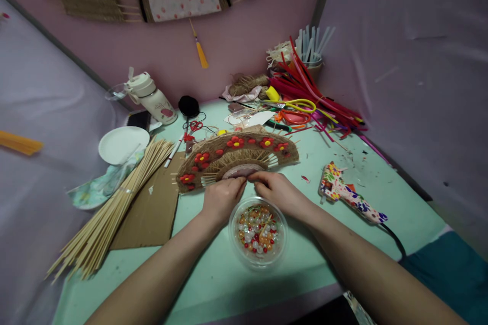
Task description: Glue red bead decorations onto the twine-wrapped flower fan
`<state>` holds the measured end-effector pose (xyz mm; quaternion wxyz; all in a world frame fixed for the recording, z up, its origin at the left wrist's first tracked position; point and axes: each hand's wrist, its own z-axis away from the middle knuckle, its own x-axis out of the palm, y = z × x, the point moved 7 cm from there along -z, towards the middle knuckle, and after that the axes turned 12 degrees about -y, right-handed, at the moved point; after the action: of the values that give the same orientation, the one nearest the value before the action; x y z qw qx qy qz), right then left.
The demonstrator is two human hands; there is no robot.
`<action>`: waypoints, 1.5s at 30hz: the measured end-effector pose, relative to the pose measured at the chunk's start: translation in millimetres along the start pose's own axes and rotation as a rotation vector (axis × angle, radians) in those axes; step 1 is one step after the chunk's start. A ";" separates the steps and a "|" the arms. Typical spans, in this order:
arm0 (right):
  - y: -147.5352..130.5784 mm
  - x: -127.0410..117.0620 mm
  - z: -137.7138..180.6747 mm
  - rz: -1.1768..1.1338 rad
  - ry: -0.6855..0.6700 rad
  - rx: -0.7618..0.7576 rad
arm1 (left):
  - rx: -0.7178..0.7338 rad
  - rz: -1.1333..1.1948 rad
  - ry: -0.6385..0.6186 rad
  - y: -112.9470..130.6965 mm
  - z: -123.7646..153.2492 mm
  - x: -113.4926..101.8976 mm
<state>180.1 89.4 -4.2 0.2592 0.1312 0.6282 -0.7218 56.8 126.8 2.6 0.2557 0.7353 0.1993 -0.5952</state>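
Note:
A fan-shaped craft piece (236,155) of burlap and wooden sticks, decorated with red flowers, lies on the mint-green table (213,269). My left hand (223,198) and my right hand (280,190) rest side by side at its lower middle, fingertips pinched together at the pale pink half-round centre (244,169). Whatever the fingertips hold is too small to make out. A clear plastic bowl of red, orange and white beads (258,231) sits just in front of both hands, between my wrists.
A bundle of bamboo skewers (114,208) and a cardboard sheet (152,213) lie to the left, with a white paper plate (124,144) and a bottle (150,96) behind. A floral glue gun (348,193) lies to the right. Pipe cleaners, scissors and twine crowd the back right.

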 end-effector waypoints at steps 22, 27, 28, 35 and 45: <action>3.8 0.1 -0.1 0.038 0.002 -0.001 | -0.465 1.105 0.002 -30.6 27.3 -73.1; 5.7 2.5 -2.7 0.047 0.008 -0.037 | -0.339 0.850 0.210 -41.5 6.9 -154.6; 4.9 2.2 -2.7 0.048 0.008 -0.046 | -0.294 0.762 0.214 -40.0 -2.5 -169.3; -1.0 -1.6 1.6 0.059 0.014 -0.061 | -0.113 0.564 -0.052 -25.6 -66.7 -189.9; -5.1 1.2 4.4 0.130 -0.056 -0.014 | -0.248 0.465 -0.232 -31.3 -78.2 -169.7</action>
<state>176.9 85.2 0.3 0.3236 0.1497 0.6160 -0.7024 62.6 201.4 176.7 0.4943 0.6515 0.0658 -0.5718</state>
